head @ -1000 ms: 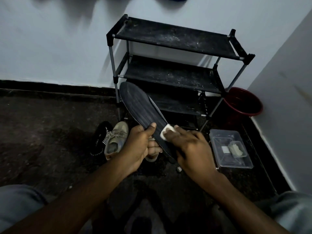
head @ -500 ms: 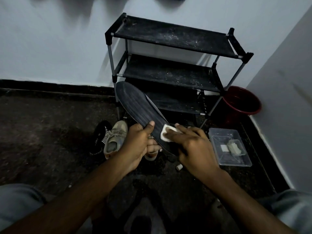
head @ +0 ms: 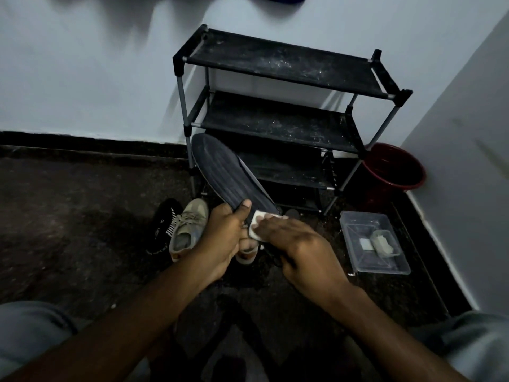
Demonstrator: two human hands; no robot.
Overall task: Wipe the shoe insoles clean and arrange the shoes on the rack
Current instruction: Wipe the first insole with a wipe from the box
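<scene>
Lying on the dark floor at left: black shoe (head: 162, 227), beige sneaker (head: 190, 227) beside it. Left hand (head: 223, 241) grips dark insole (head: 228, 177) near its heel, thumb on top, toe end up toward 3-shelf rack (head: 286, 70). Right hand (head: 300, 249) presses white wipe (head: 257, 224) on the insole. Clear tray (head: 358, 230) and red bucket (head: 394, 172) at right.

Counted in the dim corner

One insole (head: 228, 175), one white wipe (head: 257, 220) at the grip, two hands; one tan shoe (head: 190, 230) and one black shoe (head: 162, 227) left of the grip; one three-shelf rack (head: 286, 64), one red bucket (head: 394, 166), one clear tray (head: 355, 244) to its right.
</scene>
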